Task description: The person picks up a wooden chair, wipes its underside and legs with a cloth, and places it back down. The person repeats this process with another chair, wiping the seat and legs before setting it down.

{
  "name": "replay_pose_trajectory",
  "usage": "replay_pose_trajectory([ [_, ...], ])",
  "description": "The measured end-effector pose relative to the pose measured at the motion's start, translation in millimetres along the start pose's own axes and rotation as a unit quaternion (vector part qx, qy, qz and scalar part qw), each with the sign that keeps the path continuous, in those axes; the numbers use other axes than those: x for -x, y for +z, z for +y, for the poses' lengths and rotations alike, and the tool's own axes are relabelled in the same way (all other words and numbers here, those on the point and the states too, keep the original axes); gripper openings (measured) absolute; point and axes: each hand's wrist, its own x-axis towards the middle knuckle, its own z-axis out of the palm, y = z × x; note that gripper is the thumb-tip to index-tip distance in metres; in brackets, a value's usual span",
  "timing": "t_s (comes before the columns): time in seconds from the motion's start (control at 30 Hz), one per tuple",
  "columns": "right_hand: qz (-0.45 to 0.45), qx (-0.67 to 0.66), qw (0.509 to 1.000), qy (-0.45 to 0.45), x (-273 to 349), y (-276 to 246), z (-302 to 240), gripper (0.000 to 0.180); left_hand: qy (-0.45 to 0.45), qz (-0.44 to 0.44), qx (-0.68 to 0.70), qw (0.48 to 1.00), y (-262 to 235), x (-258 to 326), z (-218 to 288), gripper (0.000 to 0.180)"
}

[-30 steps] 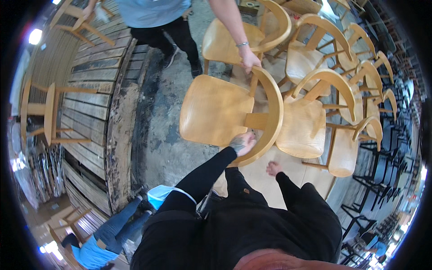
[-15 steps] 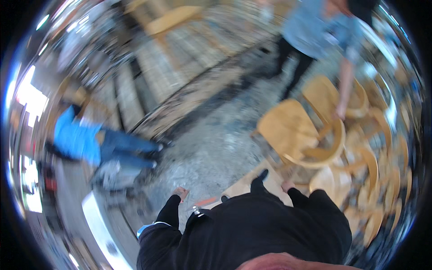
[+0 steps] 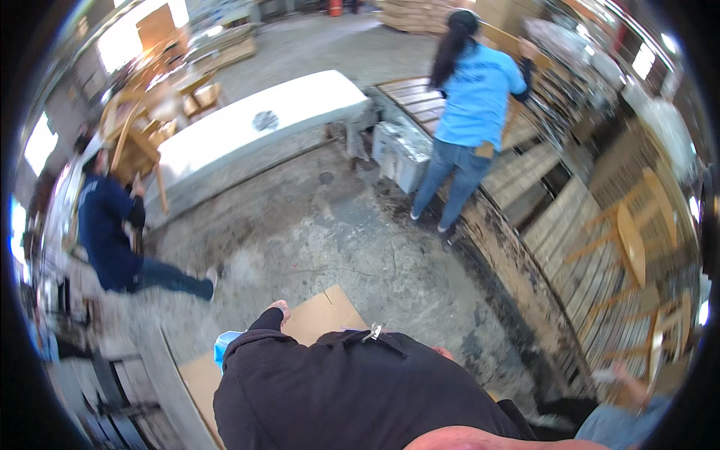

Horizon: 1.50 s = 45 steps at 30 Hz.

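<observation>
My left hand (image 3: 282, 309) hangs low in front of my body, above a flat brown cardboard sheet (image 3: 322, 319) on the floor. Nothing shows in it, but its fingers are too small and blurred to read. Of my right hand (image 3: 442, 352) only a sliver shows past my dark top, and the rest is hidden. A metal clip (image 3: 374, 331) sits on the front of my top. At the lower right, another person's hand (image 3: 630, 386) reaches toward a wooden chair (image 3: 664, 330) with something pale.
A person in a light blue shirt (image 3: 480, 97) stands by a slatted platform (image 3: 577, 255) bearing another wooden chair (image 3: 630, 244). Behind lie a long white-topped table (image 3: 217, 142) and a grey bin (image 3: 401, 154). At left, a person in dark blue (image 3: 109, 225) handles a wooden chair (image 3: 135, 154).
My view has swung left. The light blue shirt went from the left to the upper right, and the clustered chairs left view. The white-topped table and the person in dark blue came in.
</observation>
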Motion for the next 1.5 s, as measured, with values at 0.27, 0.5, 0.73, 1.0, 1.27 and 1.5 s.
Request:
replay_pose_trajectory([
  [0.27,0.032,0.471,0.879,0.069,-77,-67,-75,0.032,0.087,0.083,0.112,0.986,72,8,76,0.030],
  [0.5,-0.118,0.449,0.879,-0.110,-164,8,-121,0.041,-0.127,0.097,0.470,0.868,54,6,-2,0.023],
  [0.73,-0.163,0.429,0.885,-0.084,-229,144,-203,0.038,-0.110,-0.041,0.469,0.875,18,-36,-57,0.024],
  [1.0,-0.097,0.372,0.919,-0.091,-266,233,-346,0.036,-0.065,0.066,0.419,0.903,-125,-99,-176,0.017],
  [1.27,-0.146,0.488,0.841,-0.183,-353,233,-339,0.030,-0.147,0.163,0.409,0.886,-176,-131,-238,0.033],
  [1.5,-0.195,0.590,0.771,-0.137,-450,269,-405,0.025,-0.184,0.030,0.427,0.885,-150,-116,-193,0.053],
])
